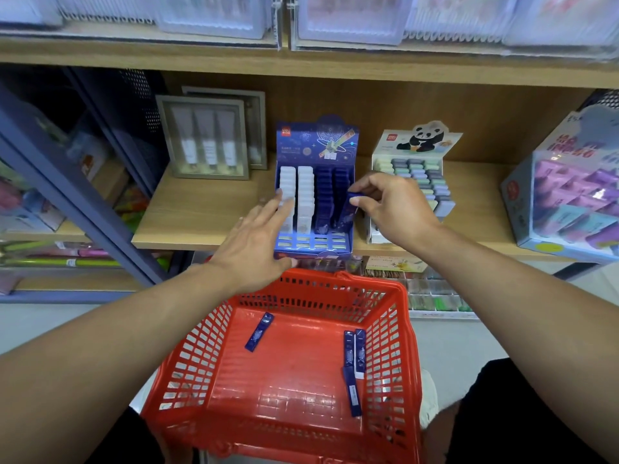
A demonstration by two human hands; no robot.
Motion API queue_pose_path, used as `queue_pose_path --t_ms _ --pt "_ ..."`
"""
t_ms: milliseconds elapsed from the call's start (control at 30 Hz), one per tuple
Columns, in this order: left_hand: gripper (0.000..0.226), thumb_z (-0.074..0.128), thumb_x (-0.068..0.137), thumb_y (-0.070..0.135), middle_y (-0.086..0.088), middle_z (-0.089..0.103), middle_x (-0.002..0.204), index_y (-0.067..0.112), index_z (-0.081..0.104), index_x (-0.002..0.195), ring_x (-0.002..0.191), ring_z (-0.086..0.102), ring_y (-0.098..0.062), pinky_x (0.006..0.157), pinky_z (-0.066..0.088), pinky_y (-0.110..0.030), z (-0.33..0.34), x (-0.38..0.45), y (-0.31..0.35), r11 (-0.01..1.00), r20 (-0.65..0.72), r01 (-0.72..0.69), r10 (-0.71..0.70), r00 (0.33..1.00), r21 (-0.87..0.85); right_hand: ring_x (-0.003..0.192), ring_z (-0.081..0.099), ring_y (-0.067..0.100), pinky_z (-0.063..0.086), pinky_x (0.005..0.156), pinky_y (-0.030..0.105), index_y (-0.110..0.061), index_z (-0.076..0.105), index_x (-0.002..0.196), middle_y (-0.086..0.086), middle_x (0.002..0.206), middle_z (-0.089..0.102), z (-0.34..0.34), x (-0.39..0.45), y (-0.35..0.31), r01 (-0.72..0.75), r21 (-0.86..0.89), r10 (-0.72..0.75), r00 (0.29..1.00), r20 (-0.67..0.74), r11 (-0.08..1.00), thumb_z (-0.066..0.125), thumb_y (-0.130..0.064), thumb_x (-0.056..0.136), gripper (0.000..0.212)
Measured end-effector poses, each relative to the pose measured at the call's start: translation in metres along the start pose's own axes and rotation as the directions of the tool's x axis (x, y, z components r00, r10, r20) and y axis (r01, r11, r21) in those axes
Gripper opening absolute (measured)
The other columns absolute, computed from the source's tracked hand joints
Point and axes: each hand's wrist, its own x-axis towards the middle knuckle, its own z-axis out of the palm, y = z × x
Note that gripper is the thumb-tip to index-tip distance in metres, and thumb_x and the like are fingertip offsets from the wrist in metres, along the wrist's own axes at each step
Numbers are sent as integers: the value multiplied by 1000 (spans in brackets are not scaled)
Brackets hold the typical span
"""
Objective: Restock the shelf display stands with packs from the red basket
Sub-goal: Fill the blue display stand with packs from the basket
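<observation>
A dark blue pack (348, 209) is being pinched between the thumb and curled fingers of the right hand (390, 209), its lower end being held in the rightmost column of the blue display stand (316, 192) on the wooden shelf (201, 212). The stand's left side is being touched by the left hand (258, 246), whose fingers are being kept straight and spread, with the fingertips being rested against the left column of white packs (288, 192); nothing is being gripped by it. Two white columns and two dark blue columns are being shown in the stand.

The red basket (294, 363) is being kept near, below the shelf edge. One blue pack (259, 331) is being left lying on the basket floor toward the left, and three more packs (354, 366) are being left along its right wall. To the right of the blue stand, just beside it, a panda-topped stand (415, 172) of pastel items is being displayed, and framed boxes (207, 139) are being stood at the far left of the shelf.
</observation>
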Motion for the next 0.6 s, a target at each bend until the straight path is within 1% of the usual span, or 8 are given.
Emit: queue_pose_path --t_ms 100,167,233,300,400,500,533,600 --pt "114 76 80 45 4 0 169 30 -4 160 155 7 -20 123 22 -47 3 5 -3 992 -16 82 -84 996 -97 79 61 2 49 75 19 -19 71 106 -17 85 64 5 -1 -1 21 -8 -21 1000 19 1000 68 -18 95 12" --pt "115 77 80 44 4 11 168 31 -4 160 152 21 -21 120 31 -44 3 6 -2 989 1 90 -91 996 -118 82 60 0 46 75 18 -21 71 104 -18 85 64 7 -3 -3 45 -26 -44 998 41 999 68 -19 95 10" --pt "115 78 81 42 1 29 163 35 -6 159 134 50 -28 102 46 -37 3 4 1 985 27 122 -119 993 -126 83 61 3 46 74 20 -21 71 103 -16 87 66 8 -4 -4 55 -48 -52 997 63 997 68 -20 95 9" --pt "114 77 81 44 -2 45 154 39 -7 158 112 64 -31 78 46 -31 4 4 3 981 36 146 -143 989 -125 81 61 3 46 71 19 -21 70 101 -14 86 67 6 -5 -5 45 -49 -41 996 82 998 68 -19 95 7" --pt "113 77 80 45 -3 50 150 41 -6 157 101 67 -31 68 41 -28 2 4 3 981 42 150 -146 988 -127 79 61 0 46 67 16 -22 69 98 -15 85 66 0 -6 -6 32 -50 -25 991 134 998 69 -17 94 6" --pt "114 77 80 46 0 51 150 41 -7 157 90 68 -28 64 41 -29 3 4 3 979 59 152 -145 988 -135 78 66 11 56 71 32 -23 70 97 -12 85 68 -3 -6 -4 17 -64 -6 986 169 998 69 -18 94 6" --pt "114 77 80 47 -1 54 147 42 -7 156 84 66 -26 63 42 -29 3 5 2 978 61 153 -146 987 -141 76 68 13 57 72 33 -23 71 99 -13 86 68 -4 -6 -3 16 -78 -4 988 152 997 69 -19 94 7" --pt "113 76 79 48 -2 61 139 44 -7 156 78 64 -26 63 41 -30 3 6 3 974 63 168 -160 985 -149 81 68 13 55 79 28 -23 75 105 -10 94 71 -2 -4 -1 29 -139 -18 996 82 990 69 -22 94 12"
